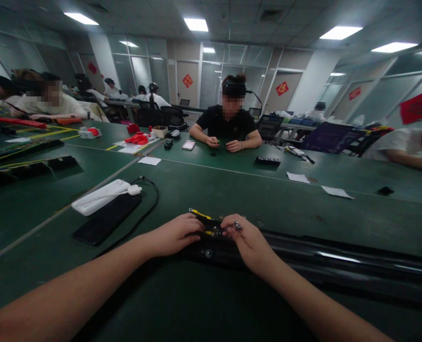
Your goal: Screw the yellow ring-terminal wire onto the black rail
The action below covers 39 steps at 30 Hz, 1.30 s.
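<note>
A long glossy black bar-shaped part [325, 256] lies on the green table and runs off to the right. My left hand [178, 233] rests at its left end, fingers curled over the black edge beside a yellow wire [200, 214] with a ring terminal. My right hand [244, 237] is closed just to the right, its fingertips at the same end of the part. A small metal piece [237, 226] shows at its fingers. Between the hands sit small metal fittings [215, 231]. What lies under the left fingertips is hidden.
Left of my hands lie a black phone [107, 221], a white power bank [100, 197] and a black cable [157, 192]. Across the green table [204, 180] sits a person in black [228, 123]. Paper slips [298, 177], red parts [137, 138] and black strips [268, 161] lie farther back.
</note>
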Available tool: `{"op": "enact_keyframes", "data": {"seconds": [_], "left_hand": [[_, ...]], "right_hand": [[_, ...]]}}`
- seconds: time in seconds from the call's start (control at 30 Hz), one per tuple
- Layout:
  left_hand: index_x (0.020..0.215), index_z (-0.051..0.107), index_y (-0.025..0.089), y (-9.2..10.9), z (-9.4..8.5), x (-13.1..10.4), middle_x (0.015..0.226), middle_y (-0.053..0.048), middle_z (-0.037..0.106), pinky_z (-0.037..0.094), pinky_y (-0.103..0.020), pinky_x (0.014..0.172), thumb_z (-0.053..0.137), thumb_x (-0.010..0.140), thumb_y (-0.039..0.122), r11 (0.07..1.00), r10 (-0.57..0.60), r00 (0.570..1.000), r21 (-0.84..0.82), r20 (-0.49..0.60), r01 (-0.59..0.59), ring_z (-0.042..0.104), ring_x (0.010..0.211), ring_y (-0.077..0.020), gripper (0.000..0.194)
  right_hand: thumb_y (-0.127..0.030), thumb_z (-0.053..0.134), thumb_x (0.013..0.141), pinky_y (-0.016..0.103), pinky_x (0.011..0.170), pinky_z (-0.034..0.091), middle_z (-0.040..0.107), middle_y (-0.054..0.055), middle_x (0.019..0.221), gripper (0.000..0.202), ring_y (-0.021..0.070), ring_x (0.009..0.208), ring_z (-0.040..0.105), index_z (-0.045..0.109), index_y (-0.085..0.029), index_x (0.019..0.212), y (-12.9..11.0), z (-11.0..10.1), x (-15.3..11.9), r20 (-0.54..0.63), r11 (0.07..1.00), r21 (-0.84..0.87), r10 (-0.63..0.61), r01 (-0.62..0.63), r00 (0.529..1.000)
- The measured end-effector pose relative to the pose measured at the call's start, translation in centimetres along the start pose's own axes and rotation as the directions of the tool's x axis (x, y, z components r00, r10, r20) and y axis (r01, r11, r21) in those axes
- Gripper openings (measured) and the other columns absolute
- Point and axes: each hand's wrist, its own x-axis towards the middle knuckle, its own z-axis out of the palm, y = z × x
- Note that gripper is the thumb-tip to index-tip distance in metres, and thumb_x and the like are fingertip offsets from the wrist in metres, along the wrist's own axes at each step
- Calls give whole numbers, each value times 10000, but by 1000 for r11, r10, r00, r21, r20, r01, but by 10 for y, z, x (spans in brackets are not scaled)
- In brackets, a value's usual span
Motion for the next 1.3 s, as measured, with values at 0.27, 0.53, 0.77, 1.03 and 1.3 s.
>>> {"op": "enact_keyframes", "data": {"seconds": [0.27,0.53,0.77,1.03,1.3], "left_hand": [[1090,628,198,-1,0,0,1110,-73,629,394,-416,1019,540,937,164,1000,0,1000,0,2,0,524,1121,-233,180],[1074,637,193,1,-1,0,1109,-75,635,395,-416,1015,538,941,181,1000,-1,1000,-5,-7,1,531,1114,-233,166],[1070,634,195,1,0,0,1103,-73,632,391,-421,1022,542,939,170,1000,12,1000,-19,-19,-12,528,1111,-230,162],[1062,630,190,1,0,0,1103,-72,628,400,-406,1014,557,925,152,1000,1,1000,-13,-11,-1,526,1103,-226,159],[1081,624,192,1,-1,0,1110,-77,619,403,-412,1020,547,931,157,1000,-4,1000,-10,-4,4,521,1109,-228,173]], "right_hand": [[-140,391,977,342,828,447,584,53,994,168,184,903,573,543,-212,991,1,0,1,22,1000,-2,-12,12,1000],[-162,381,986,342,798,454,588,55,975,175,187,873,571,549,-209,981,0,0,1,34,1000,-10,2,-2,999],[-156,373,983,346,787,459,585,55,966,180,186,849,576,543,-215,981,-1,0,1,22,1000,-7,6,-6,1000],[-156,374,979,341,788,453,579,51,953,174,185,849,576,539,-210,970,-2,0,1,24,999,-32,22,-21,999],[-134,377,970,341,781,454,582,55,965,179,187,848,574,539,-210,971,-2,-1,1,25,999,-35,27,-26,999]]}}
